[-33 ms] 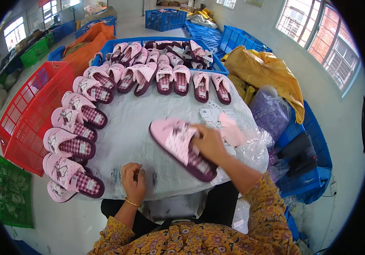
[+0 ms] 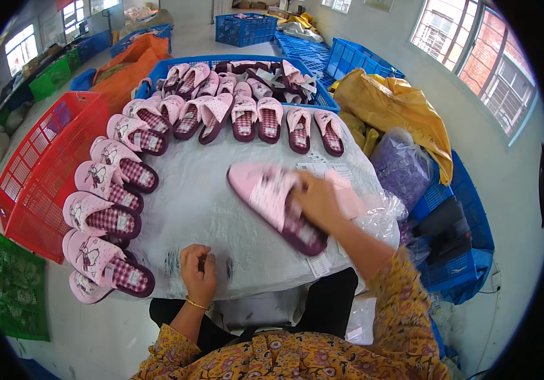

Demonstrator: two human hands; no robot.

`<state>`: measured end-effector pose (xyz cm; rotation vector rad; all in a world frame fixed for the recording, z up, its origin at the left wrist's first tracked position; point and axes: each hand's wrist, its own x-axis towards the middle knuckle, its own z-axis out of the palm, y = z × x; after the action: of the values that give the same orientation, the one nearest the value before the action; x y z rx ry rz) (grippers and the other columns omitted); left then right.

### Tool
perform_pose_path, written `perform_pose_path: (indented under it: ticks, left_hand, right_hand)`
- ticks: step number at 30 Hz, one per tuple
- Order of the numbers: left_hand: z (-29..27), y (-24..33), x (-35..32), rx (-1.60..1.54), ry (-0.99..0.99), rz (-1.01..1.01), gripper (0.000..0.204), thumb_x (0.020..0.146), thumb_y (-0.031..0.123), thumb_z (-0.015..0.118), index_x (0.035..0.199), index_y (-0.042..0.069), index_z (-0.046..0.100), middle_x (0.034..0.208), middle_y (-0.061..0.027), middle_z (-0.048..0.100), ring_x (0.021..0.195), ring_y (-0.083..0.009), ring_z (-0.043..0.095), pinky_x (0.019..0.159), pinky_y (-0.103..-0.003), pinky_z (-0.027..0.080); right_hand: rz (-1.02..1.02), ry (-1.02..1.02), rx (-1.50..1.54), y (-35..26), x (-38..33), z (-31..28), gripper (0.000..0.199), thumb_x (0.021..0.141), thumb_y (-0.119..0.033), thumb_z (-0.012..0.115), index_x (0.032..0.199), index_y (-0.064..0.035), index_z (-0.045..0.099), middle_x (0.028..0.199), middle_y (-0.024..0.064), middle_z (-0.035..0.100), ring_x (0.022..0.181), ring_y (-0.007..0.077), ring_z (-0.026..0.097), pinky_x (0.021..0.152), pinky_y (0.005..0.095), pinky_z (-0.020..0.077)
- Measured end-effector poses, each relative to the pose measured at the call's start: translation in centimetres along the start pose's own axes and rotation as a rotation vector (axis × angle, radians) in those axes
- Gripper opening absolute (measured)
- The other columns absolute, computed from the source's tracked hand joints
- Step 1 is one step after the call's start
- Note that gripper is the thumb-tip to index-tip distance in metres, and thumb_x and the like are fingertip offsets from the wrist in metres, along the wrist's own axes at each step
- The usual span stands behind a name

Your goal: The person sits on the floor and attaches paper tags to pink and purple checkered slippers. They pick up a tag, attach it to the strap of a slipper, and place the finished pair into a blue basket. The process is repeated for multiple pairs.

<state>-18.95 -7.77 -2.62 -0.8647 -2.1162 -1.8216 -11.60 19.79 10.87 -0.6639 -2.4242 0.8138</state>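
My right hand (image 2: 316, 201) grips a pink slipper (image 2: 271, 196) by the side of its upper, over the middle of the table. This slipper has a dark maroon sole and a checked insole, and motion blurs it. My left hand (image 2: 197, 269) rests at the table's near edge with its fingers curled in; whatever they hold, if anything, is hidden. Matching slippers line the left side of the table, among them one slipper (image 2: 103, 218) with a printed figure. More stand along the far side, such as a slipper (image 2: 270, 120) with its insole showing.
A blue crate (image 2: 329, 100) full of slippers adjoins the table's far edge. Paper labels (image 2: 318, 265), pink sheets (image 2: 346, 195) and clear plastic (image 2: 383, 212) lie on the right side. Red crates (image 2: 50, 171) stand left; yellow sheeting (image 2: 392, 104) and a purple-filled bag (image 2: 402, 161) are right.
My right hand has shifted the slipper slightly right and away from me, uncovering more of a paper label near its heel. My left hand has stayed in place.
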Motion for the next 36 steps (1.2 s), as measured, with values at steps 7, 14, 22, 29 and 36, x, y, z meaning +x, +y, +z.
perform_pose_path:
  ticks: [7, 14, 22, 29, 36]
  left_hand:
    - [0.9, 0.2, -0.2, -0.075, -0.035, -0.041, 0.016, 0.084, -0.006, 0.061, 0.099, 0.001, 0.061, 0.104, -0.01, 0.054, 0.079, -0.0143, 0.055, 0.066, -0.025, 0.048]
    - [0.4, -0.2, 0.0, -0.034, -0.022, -0.024, 0.016, 0.085, -0.005, 0.061, 0.1, 0.0, 0.061, 0.103, -0.011, 0.054, 0.076, -0.0144, 0.055, 0.065, -0.025, 0.049]
    - [-0.2, -0.4, -0.6, 0.044, -0.036, -0.068, 0.017, 0.084, -0.003, 0.061, 0.101, 0.0, 0.06, 0.1, -0.0134, 0.055, 0.079, -0.0195, 0.055, 0.065, -0.027, 0.048]
    - [-0.1, 0.3, -0.7, 0.054, -0.078, -0.117, 0.015, 0.086, -0.006, 0.057, 0.1, -0.001, 0.057, 0.102, -0.0148, 0.051, 0.076, -0.0174, 0.056, 0.063, -0.026, 0.051]
    - [-0.1, 0.3, -0.8, 0.107, -0.106, -0.092, 0.014, 0.087, -0.005, 0.054, 0.101, -0.003, 0.056, 0.102, -0.0153, 0.05, 0.074, -0.0169, 0.055, 0.063, -0.026, 0.051]
  right_hand:
    - [-0.205, 0.6, -0.417, 2.9, 26.3, -12.1, 0.05, 0.086, -0.042, 0.059, 0.12, -0.0051, 0.06, 0.115, 0.0228, 0.065, 0.106, 0.0402, 0.062, 0.09, 0.0459, 0.0489]
    - [-0.138, 0.249, -0.318, 12.2, 26.6, -0.3, 0.026, 0.085, -0.035, 0.061, 0.095, -0.0129, 0.07, 0.095, 0.0175, 0.07, 0.093, 0.0382, 0.066, 0.083, 0.0481, 0.0509]
    - [0.268, 0.311, -0.598, 15.3, 24.3, 6.3, 0.057, 0.077, -0.036, 0.074, 0.125, -0.011, 0.055, 0.122, 0.0158, 0.06, 0.113, 0.0358, 0.055, 0.096, 0.0458, 0.0425]
    - [0.518, 0.493, -0.661, 19.1, 24.7, 4.7, 0.064, 0.073, -0.044, 0.08, 0.123, -0.014, 0.055, 0.128, 0.0091, 0.05, 0.118, 0.0311, 0.049, 0.099, 0.0451, 0.0372]
    - [0.452, 0.522, -0.53, 20.8, 25.4, 5.4, 0.043, 0.081, -0.035, 0.071, 0.116, -0.0111, 0.06, 0.122, 0.0141, 0.057, 0.117, 0.035, 0.051, 0.096, 0.048, 0.041]
